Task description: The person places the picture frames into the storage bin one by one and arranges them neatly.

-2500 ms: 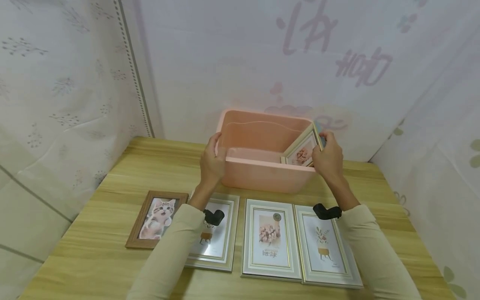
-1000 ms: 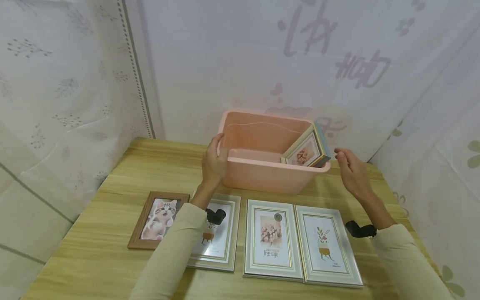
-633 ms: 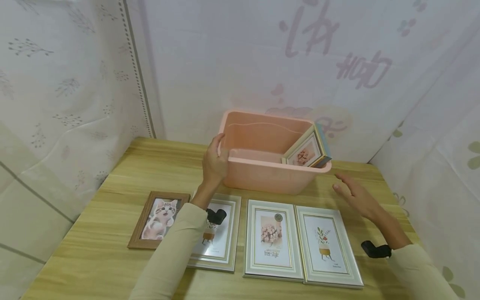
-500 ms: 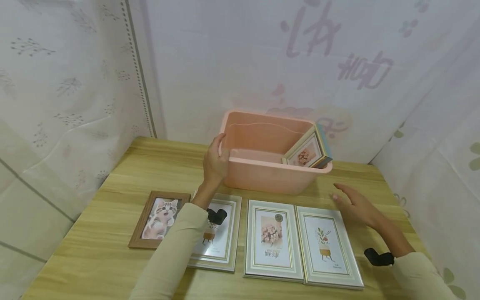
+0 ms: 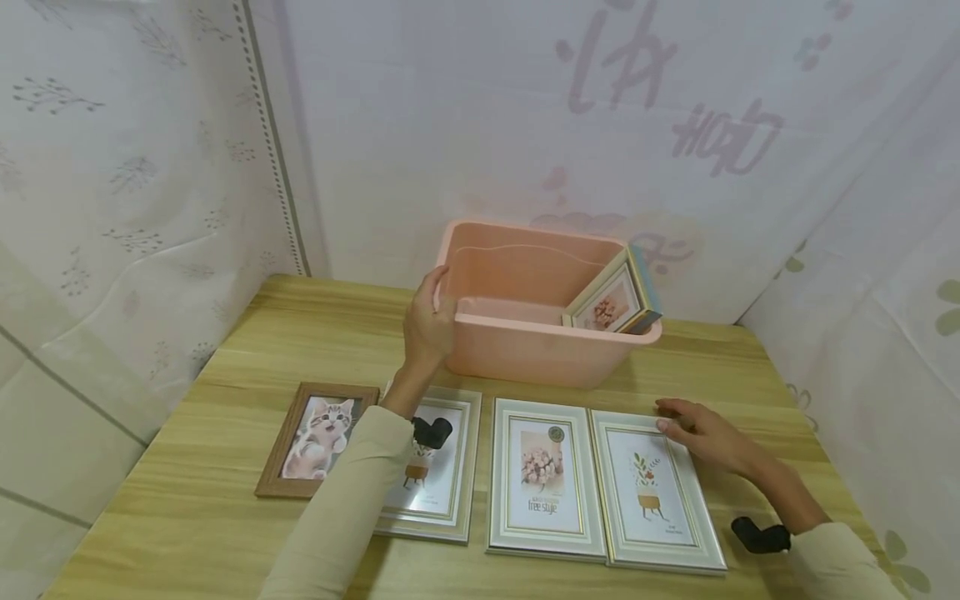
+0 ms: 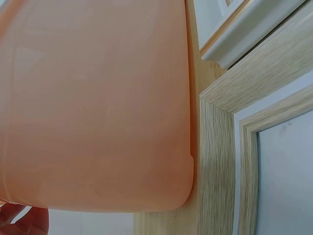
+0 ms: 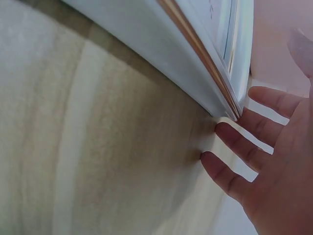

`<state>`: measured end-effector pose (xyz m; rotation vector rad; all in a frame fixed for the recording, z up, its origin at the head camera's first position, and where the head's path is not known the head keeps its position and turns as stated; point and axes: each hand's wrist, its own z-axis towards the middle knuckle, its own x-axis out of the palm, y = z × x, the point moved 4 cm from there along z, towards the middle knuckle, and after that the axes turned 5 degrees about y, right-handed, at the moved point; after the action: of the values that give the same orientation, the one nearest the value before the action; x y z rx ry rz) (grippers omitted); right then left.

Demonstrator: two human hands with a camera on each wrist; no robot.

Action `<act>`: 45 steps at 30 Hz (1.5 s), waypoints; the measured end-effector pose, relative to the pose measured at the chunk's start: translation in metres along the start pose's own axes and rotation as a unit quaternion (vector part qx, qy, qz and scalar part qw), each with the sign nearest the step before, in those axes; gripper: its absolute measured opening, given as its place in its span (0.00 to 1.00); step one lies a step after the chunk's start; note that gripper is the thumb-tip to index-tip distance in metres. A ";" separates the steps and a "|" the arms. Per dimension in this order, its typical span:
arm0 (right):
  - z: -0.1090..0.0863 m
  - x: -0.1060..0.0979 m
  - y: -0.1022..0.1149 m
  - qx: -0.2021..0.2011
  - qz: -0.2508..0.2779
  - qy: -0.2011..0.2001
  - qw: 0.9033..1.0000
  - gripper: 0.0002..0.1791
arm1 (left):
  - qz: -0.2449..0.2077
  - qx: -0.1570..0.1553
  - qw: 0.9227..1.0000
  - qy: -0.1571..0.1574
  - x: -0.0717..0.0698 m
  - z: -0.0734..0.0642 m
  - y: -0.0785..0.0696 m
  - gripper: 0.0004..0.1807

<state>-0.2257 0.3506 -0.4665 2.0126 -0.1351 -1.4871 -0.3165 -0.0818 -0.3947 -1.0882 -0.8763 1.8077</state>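
My left hand grips the left rim of a pink plastic bin; only its fingertips show in the left wrist view. At the right front, my right hand is spread at the upper right corner of a white picture frame with a potted-plant print. In the right wrist view its separated fingers reach that frame's corner; whether they press on it I cannot tell. Leaning in the bin's right end are stacked picture frames, the front one with a pink flower print.
Left of the plant frame lies a white "free style" picture frame. Further left are a pale wood-toned frame, partly under my left arm, and a brown frame with a kitten picture. A patterned cloth wall stands behind the wooden table.
My right hand has let go of the stacked frames in the bin and moved down and right to the plant frame's corner. The left hand has stayed on the bin's rim.
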 end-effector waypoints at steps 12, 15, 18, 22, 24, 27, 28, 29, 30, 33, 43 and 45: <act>-0.003 0.005 0.010 -0.001 0.004 -0.008 1.000 0.31 | -0.003 -0.003 1.000 -0.002 0.000 0.000 0.001 0.28; -0.003 0.006 0.009 0.004 0.001 -0.010 1.000 0.32 | -0.003 -0.003 1.000 -0.002 0.000 0.000 0.001 0.28; -0.002 0.009 0.007 0.008 -0.025 -0.012 1.000 0.33 | -0.003 -0.002 1.000 -0.003 0.000 0.000 0.000 0.27; 0.002 0.010 0.006 0.005 -0.062 -0.020 0.998 0.34 | -0.003 -0.004 1.000 -0.003 0.000 0.000 0.001 0.27; 0.004 0.010 0.006 0.004 -0.069 -0.023 0.997 0.34 | -0.004 -0.006 1.000 -0.004 0.000 0.000 0.001 0.27; 0.008 0.010 0.005 0.000 -0.078 -0.027 0.997 0.30 | -0.007 -0.007 1.000 -0.004 0.001 0.000 0.001 0.26; 0.009 0.009 0.005 -0.005 -0.080 -0.028 0.996 0.29 | -0.008 -0.006 1.000 -0.004 0.001 0.000 0.001 0.26; 0.010 0.009 0.004 -0.009 -0.081 -0.032 0.996 0.27 | -0.008 -0.006 1.000 -0.005 0.001 0.001 0.001 0.26; 0.011 0.009 0.004 -0.016 -0.082 -0.036 0.996 0.25 | -0.008 -0.006 1.000 -0.004 0.001 0.001 0.001 0.26; 0.013 0.009 0.003 -0.043 -0.079 -0.050 0.995 0.18 | -0.008 -0.007 1.000 -0.002 0.001 0.001 0.000 0.26; 0.013 0.007 0.002 -0.079 -0.089 -0.070 0.990 0.13 | -0.006 -0.010 1.000 -0.003 0.000 0.000 0.000 0.27; 0.012 0.004 0.004 -0.071 -0.085 -0.068 0.992 0.13 | -0.005 -0.010 1.000 -0.003 0.000 0.000 0.000 0.27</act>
<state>-0.2342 0.3407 -0.4695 1.8478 0.0872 -1.6900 -0.3170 -0.0819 -0.3948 -1.0896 -0.9044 1.7986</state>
